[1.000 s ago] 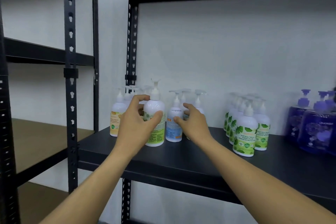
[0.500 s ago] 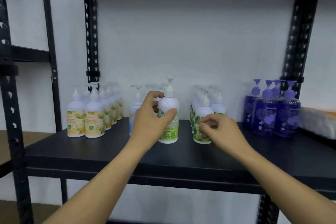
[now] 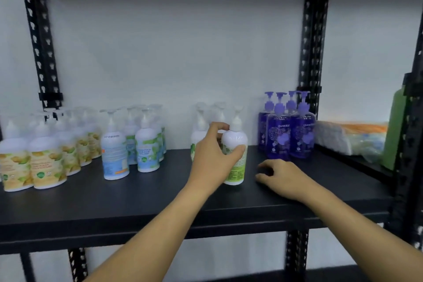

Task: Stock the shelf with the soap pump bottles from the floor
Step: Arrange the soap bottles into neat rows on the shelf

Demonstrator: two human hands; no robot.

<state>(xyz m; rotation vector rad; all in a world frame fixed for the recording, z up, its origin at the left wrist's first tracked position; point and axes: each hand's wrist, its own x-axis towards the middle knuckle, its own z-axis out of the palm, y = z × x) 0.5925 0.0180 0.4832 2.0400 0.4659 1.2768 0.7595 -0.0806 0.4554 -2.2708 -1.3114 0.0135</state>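
Left grip: the left hand (image 3: 211,158) is clamped on a white plastic pump bottle with a green label (image 3: 235,155), thumb on the right of its shoulder, fingers curled round the far side.
Held bottle: it stands upright with its base on the black metal shelf board (image 3: 160,201), towards the front and right of middle; its white pump head rises above the hand.
Right grip: the right hand (image 3: 282,177) holds nothing; it rests on the shelf board just right of the held bottle, fingers loosely curled with the tips on the board, not touching the bottle.
Behind the hand: more white green-label pump bottles (image 3: 198,137) stand in a row towards the wall, partly hidden by the left hand.
Right of it: a tight cluster of translucent purple pump bottles (image 3: 286,130) stands near the back, beside the black perforated upright (image 3: 312,36).
Left of it: a group of white pump bottles with pale blue and green labels (image 3: 131,144) stands well apart from the held one; the frontmost shows its back label.
Far left: two rows of white pump bottles with yellow-orange labels (image 3: 41,158) run from front to back.
Far right: on the neighbouring shelf lies a plastic-wrapped white and orange pack (image 3: 350,136), blurred, with a green bottle-like shape (image 3: 394,130) at the frame's edge.
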